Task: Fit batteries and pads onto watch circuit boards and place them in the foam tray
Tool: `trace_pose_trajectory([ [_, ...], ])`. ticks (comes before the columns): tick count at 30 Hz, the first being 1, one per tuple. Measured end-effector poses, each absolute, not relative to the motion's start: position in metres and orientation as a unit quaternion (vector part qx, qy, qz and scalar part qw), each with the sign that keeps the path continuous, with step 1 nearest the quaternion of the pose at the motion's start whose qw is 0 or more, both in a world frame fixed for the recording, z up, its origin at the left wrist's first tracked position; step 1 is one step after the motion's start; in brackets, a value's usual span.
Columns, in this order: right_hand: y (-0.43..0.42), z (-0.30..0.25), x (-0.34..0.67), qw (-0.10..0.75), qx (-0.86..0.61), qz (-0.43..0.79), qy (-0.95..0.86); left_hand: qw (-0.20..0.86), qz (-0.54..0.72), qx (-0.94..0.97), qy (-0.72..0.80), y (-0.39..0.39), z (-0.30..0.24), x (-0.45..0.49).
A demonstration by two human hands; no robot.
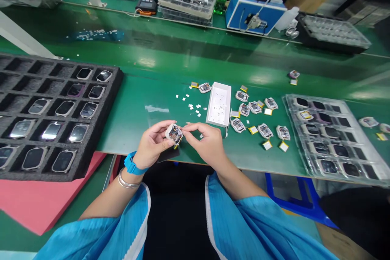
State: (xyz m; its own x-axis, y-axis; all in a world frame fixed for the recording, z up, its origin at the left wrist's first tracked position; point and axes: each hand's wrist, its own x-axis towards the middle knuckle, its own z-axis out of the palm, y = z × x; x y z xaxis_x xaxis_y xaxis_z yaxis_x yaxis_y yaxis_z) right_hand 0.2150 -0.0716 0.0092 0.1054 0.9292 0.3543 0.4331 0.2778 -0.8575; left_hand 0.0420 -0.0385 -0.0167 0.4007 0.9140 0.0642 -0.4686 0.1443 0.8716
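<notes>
"While the left hand [154, 140] holds an open smartwatch casing [174, 134] between thumb and fingers over the near edge of the green workbench [131, 107], what is the right hand [209, 142] doing?"

"Its thumb and forefinger form a narrow pinch at the casing's right edge; whether a small part sits between them, I cannot tell."

"Which step does that suggest?"

"Fine handwork on the casing, by all appearances. Small white tabs [190, 107] lie scattered beyond the hands, left of a white box [217, 123], and more open casings [238, 126] with yellow-edged battery packs [252, 130] lie to its right."

"And the next move?"

"Judging by the pose, it calls for a steady left hold, a light, exact fingertip touch and care around the yellow piece [176, 146] beneath the casing."
</notes>
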Motion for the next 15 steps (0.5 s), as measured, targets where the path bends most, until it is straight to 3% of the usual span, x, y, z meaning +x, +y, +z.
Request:
trace_pose_trajectory([
  [8,-0.0704,0.0060,0.2164,0.512,-0.526,0.250,-0.632,0.702,0.474,0.452,0.280,-0.0381,-0.0204,0.0428],
  [15,-0.0721,0.0026,0.2153,0.404,-0.526,0.074,-0.745,0.711,0.461,0.422,0.323,-0.0385,-0.0215,0.0411],
])
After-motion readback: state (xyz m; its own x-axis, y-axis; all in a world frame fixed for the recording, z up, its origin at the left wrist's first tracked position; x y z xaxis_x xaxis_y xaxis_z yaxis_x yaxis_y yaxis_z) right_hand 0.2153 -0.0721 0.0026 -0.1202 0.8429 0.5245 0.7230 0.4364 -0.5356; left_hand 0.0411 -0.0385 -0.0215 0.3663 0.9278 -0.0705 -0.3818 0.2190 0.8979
